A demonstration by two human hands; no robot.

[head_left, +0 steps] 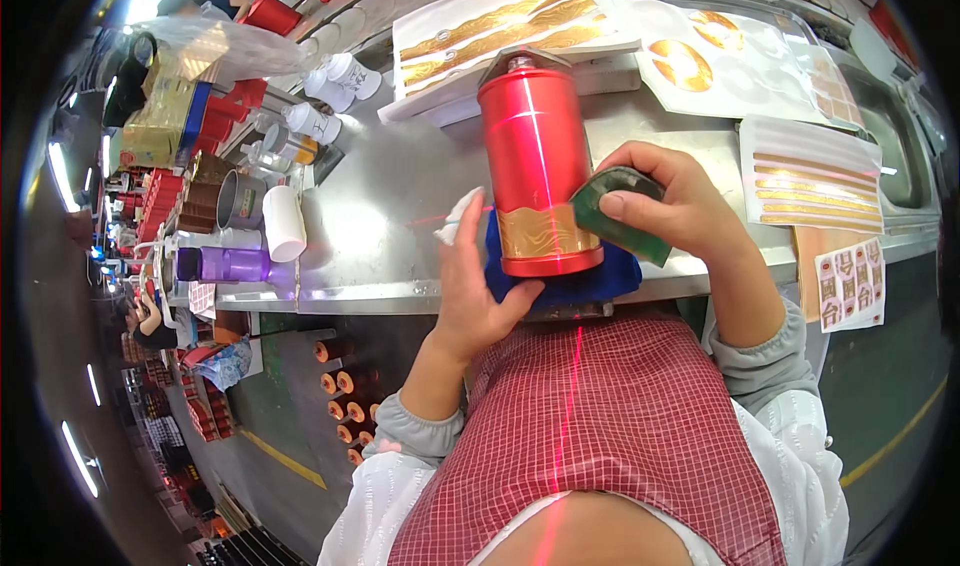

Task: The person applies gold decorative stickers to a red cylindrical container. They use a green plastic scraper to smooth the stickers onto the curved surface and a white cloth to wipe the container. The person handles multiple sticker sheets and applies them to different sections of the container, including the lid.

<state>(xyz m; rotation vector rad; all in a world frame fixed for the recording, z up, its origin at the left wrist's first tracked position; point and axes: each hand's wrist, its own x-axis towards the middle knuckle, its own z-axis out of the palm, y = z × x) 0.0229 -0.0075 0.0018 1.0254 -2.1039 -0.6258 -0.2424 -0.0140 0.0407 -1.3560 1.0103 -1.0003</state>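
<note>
A glossy red cylindrical bottle [535,136] lies on a blue cloth [615,276] at the table's near edge, its metal-tipped neck pointing away from me. Round its lower part runs a gold wave-patterned band [535,234]. My right hand [672,201] is closed on a dark green scraper [625,216], whose edge meets the band's right side. At the bottle's lower left is my left hand [475,291], thumb by the base and index finger stretched upward. A crumpled white cloth [458,216] shows at its fingers, seemingly held; the other fingers are hidden.
Gold-striped label sheets [500,41] lie beyond the bottle, with gold ring stickers [685,66] and a strip sheet [810,176] to the right. White cups [350,76], a white roll [284,224] and a purple bottle [225,264] stand left. A sink [900,146] is far right.
</note>
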